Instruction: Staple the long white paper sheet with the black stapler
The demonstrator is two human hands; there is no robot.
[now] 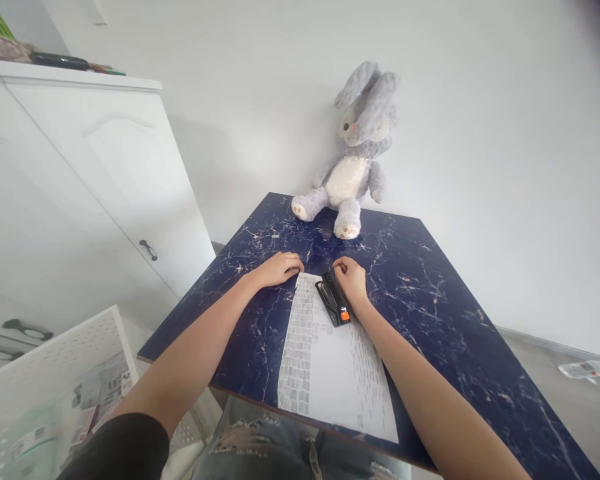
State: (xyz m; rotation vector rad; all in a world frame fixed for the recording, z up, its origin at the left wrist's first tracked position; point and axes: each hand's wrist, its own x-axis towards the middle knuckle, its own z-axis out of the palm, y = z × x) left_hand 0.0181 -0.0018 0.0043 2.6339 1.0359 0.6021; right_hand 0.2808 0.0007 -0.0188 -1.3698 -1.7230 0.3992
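Head view: printed sheet (333, 373) on a blue marbled table (425, 307); black stapler (337, 293) on the sheet's far part; left hand (281, 269), fingers bent, at the sheet's far left corner, and right hand (351, 279), fingers curled, beside the stapler's far end, whether either grips cannot be told; plush rabbit (350, 180) seated beyond

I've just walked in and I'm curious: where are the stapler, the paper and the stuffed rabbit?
Stapler (336, 295), head view: on its black top arm.
Paper (331, 377), head view: on its white middle.
Stuffed rabbit (349, 180), head view: on its white belly.
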